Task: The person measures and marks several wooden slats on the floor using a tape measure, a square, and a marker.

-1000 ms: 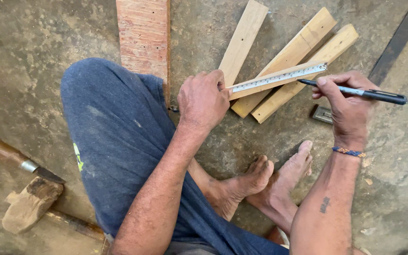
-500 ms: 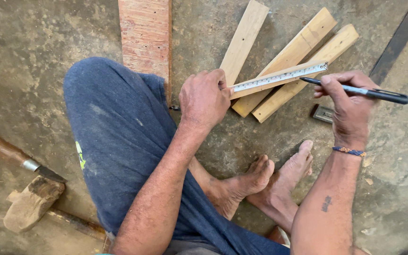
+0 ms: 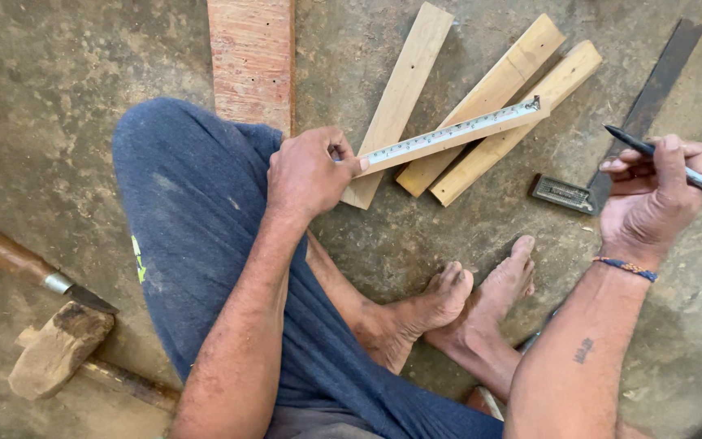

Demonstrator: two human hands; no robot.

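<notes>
- Left hand [image 3: 306, 172]: clamped on the near end of the ruler [image 3: 452, 133], which slants far-right across three wood strips [image 3: 493, 106].
- Right hand [image 3: 652, 199]: closed on a pen [image 3: 676, 167], right of the ruler's tip.

three pale slats [image 3: 481, 106], one red plank [image 3: 252, 61], one pen [image 3: 676, 167]

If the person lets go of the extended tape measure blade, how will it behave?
The tape measure blade looks thin, so probably light and springy. It spans the wooden slats unsagged from the left hand, suggesting some stiffness, yet it would likely buckle if pushed.
</notes>
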